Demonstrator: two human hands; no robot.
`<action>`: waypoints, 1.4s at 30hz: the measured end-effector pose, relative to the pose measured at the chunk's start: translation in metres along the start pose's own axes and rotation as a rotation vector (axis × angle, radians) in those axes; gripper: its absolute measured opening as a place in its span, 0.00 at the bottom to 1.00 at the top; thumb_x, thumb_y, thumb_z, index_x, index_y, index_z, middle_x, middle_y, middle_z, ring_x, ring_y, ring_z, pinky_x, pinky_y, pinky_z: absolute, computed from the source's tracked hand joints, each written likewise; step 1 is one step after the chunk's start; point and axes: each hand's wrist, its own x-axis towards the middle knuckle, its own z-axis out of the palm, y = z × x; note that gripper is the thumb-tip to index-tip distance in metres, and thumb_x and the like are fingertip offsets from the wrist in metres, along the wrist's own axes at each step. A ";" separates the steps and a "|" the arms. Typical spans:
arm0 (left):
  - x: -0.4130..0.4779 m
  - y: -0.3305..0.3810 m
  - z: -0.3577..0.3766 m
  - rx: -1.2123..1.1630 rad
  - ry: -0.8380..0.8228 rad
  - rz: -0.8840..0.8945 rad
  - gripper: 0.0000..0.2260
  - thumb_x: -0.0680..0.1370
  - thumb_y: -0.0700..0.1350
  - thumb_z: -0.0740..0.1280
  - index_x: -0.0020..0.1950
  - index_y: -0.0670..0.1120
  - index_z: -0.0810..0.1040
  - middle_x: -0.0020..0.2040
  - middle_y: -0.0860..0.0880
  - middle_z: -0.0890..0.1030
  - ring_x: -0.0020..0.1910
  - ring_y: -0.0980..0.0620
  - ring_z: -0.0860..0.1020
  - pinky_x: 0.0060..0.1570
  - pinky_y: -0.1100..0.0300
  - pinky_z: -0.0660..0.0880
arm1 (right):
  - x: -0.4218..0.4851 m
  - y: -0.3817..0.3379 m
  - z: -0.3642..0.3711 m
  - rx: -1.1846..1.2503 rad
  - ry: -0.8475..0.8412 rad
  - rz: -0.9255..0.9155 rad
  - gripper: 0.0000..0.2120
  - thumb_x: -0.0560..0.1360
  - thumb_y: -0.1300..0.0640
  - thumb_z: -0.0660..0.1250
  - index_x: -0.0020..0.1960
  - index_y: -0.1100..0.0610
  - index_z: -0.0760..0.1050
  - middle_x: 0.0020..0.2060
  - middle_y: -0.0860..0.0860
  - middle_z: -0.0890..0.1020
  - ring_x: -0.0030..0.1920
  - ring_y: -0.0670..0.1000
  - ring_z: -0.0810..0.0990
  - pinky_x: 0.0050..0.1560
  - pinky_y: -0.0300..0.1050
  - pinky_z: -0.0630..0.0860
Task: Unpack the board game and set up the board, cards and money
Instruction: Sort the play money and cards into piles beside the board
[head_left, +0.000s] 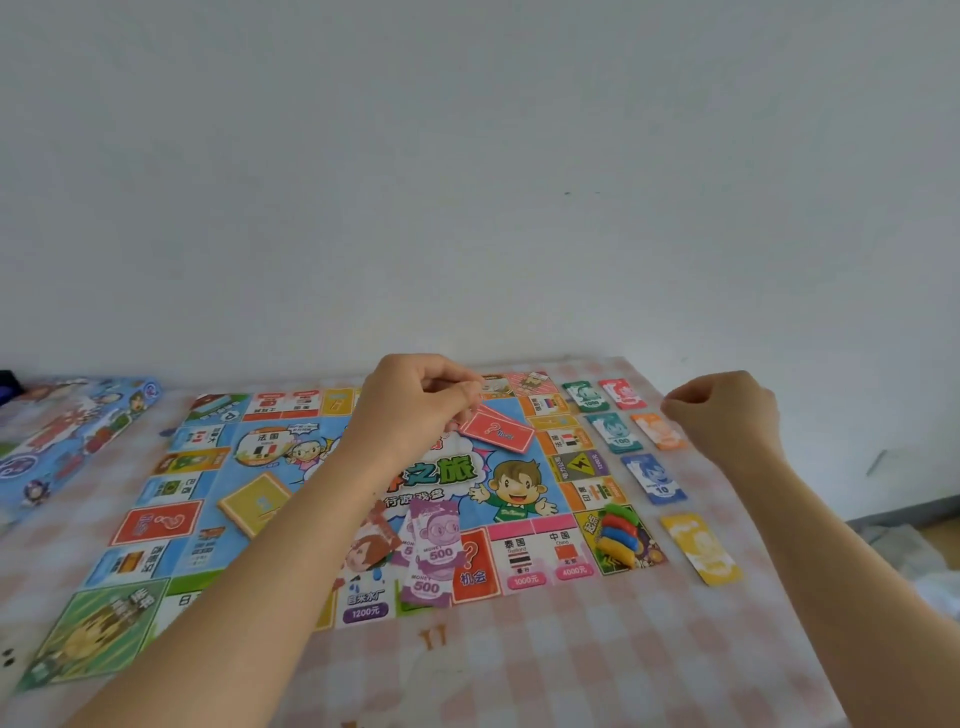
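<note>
Pink-checked surface (519, 670), and the board (234, 452) is already unfolded flat on it. Nearest, some purple 500 notes (434, 551) lie loose on the board, so I'd guess they belong with the money piles (655, 480) lined up just off its right edge. Further back, the left hand (415, 405) is curled and seems to pinch a corner of the red cards (496, 431) mid-board. The right hand (727, 410) hovers by the orange notes (657, 431), fingers curled in, nothing visible in it. The box (72, 431) sits far left.
</note>
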 end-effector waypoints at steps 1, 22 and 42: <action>-0.002 -0.002 -0.004 0.011 0.007 -0.005 0.04 0.76 0.43 0.68 0.47 0.50 0.82 0.39 0.52 0.84 0.37 0.56 0.82 0.39 0.63 0.80 | -0.012 -0.013 0.001 0.022 -0.042 -0.062 0.05 0.72 0.61 0.68 0.40 0.55 0.83 0.34 0.49 0.82 0.34 0.45 0.76 0.31 0.37 0.69; -0.053 -0.051 -0.059 0.218 0.054 -0.063 0.04 0.73 0.46 0.72 0.47 0.52 0.82 0.41 0.58 0.80 0.42 0.62 0.77 0.43 0.68 0.74 | -0.122 -0.120 0.060 -0.297 -0.938 -0.363 0.29 0.65 0.51 0.78 0.62 0.52 0.71 0.50 0.47 0.72 0.52 0.51 0.75 0.58 0.47 0.75; -0.054 -0.029 -0.053 -0.071 -0.119 -0.095 0.14 0.69 0.53 0.74 0.52 0.56 0.78 0.46 0.56 0.81 0.35 0.59 0.81 0.35 0.68 0.77 | -0.111 -0.119 0.030 0.579 -0.696 -0.154 0.06 0.66 0.65 0.76 0.41 0.58 0.80 0.28 0.51 0.82 0.25 0.46 0.78 0.28 0.37 0.77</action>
